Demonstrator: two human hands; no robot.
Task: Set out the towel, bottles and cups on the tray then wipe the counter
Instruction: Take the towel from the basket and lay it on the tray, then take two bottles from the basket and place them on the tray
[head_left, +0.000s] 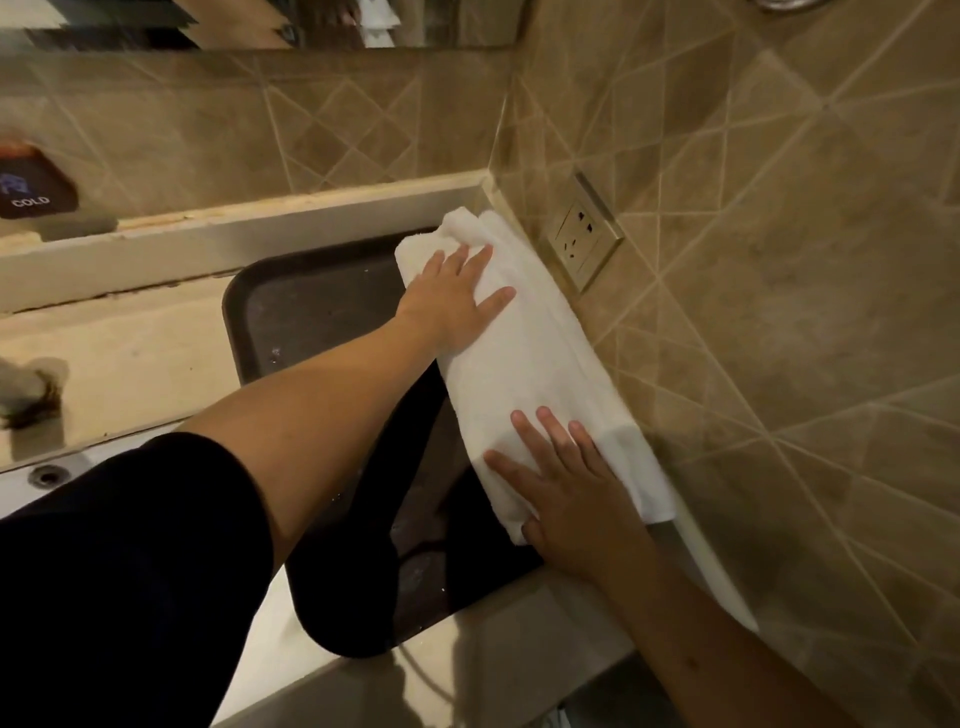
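Note:
A folded white towel (535, 364) lies along the right side of a dark rectangular tray (311, 306), close against the tiled side wall. My left hand (454, 296) rests flat on the towel's far end, fingers spread. At the near end my right hand (563, 483) presses flat on the towel, its thumb at the towel's edge. Neither hand is closed around the cloth. No bottles or cups show in view.
The tray sits on a pale counter (130, 353) in a corner. A wall socket (584, 239) is on the right wall just beside the towel. A raised ledge (208, 234) and mirror run along the back. A dark sign reading COLD (31, 189) is at the left.

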